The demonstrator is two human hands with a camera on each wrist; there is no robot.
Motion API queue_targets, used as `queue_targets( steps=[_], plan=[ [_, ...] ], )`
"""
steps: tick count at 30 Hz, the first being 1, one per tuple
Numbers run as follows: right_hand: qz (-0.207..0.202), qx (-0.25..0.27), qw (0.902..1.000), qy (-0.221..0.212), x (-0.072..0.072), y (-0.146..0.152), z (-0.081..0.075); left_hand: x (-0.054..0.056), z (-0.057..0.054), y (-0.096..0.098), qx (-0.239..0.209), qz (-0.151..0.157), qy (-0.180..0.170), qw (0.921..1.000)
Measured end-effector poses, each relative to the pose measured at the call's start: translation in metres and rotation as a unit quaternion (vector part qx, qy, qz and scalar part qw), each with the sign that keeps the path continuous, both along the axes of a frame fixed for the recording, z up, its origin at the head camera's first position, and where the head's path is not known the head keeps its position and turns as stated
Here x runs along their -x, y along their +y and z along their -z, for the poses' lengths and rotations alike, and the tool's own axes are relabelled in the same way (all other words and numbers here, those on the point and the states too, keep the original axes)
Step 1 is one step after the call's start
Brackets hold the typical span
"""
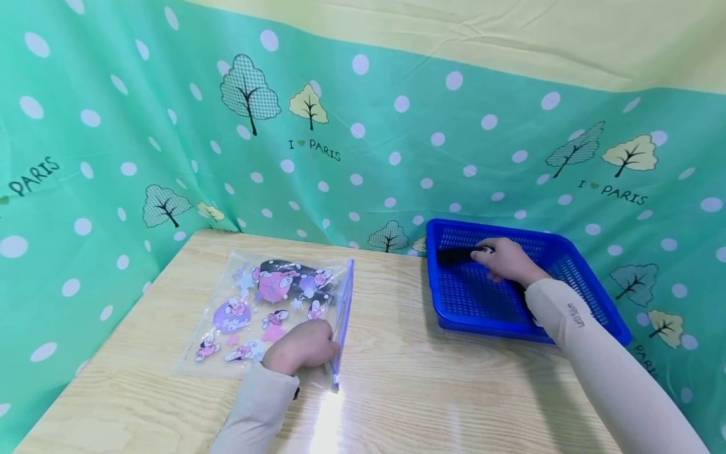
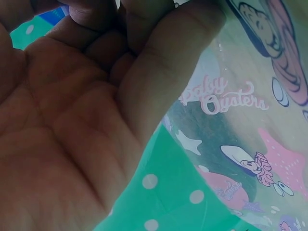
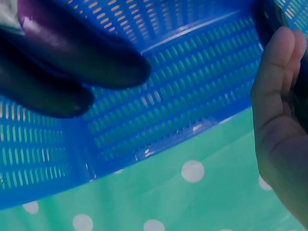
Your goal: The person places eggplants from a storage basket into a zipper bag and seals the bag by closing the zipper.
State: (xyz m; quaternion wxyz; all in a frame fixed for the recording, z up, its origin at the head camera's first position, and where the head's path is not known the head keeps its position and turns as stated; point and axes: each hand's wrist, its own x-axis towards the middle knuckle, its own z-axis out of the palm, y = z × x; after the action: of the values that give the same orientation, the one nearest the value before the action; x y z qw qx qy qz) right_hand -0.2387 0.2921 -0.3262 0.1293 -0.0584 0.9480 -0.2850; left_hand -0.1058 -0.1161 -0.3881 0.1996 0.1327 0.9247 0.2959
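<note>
My left hand [image 1: 306, 345] grips the slider-zip edge of a clear printed plastic bag [image 1: 195, 340] that lies on the table. Dark, elongated shapes [image 1: 295, 284] show through the bag's upper part. In the left wrist view, the left fingers [image 2: 159, 53] are curled against the printed film. Over at the blue basket [image 1: 482, 325], my right hand [image 1: 510, 260] holds a dark eggplant [image 1: 455, 255] by one end, near the basket's left wall. Two more eggplants [image 3: 91, 53] lie in the basket in the right wrist view; my forearm mostly hides them from the head view.
A wooden table [image 1: 386, 403] carries both the bag and the basket. Behind and to the left hangs a green dotted cloth [image 1: 363, 151] with printed trees, close to the basket's back side. Bare wood separates bag and basket.
</note>
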Motion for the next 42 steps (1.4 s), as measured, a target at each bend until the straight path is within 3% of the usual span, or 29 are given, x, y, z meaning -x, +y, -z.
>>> queue_targets(
  steps=[6,14,29,36,42],
  plan=[
    [-0.015,-0.041,0.9987,-0.024,0.0,-0.008,0.001,-0.001,0.002,0.0,-0.002,0.002,0.0,1.0],
    [-0.037,-0.079,0.9962,0.007,-0.002,-0.01,-0.003,0.0,0.001,0.001,-0.007,0.005,0.004,1.0],
    [0.012,-0.001,0.9988,0.048,-0.013,-0.011,-0.03,-0.001,0.003,-0.001,-0.006,0.002,-0.004,1.0],
    [-0.001,0.006,0.997,0.077,-0.041,-0.025,-0.047,-0.001,0.001,-0.004,-0.01,0.001,-0.009,0.9999],
    [-0.052,0.051,0.9951,0.067,-0.081,-0.06,-0.039,0.0,-0.002,-0.005,-0.021,-0.005,-0.014,0.9997]
  ],
)
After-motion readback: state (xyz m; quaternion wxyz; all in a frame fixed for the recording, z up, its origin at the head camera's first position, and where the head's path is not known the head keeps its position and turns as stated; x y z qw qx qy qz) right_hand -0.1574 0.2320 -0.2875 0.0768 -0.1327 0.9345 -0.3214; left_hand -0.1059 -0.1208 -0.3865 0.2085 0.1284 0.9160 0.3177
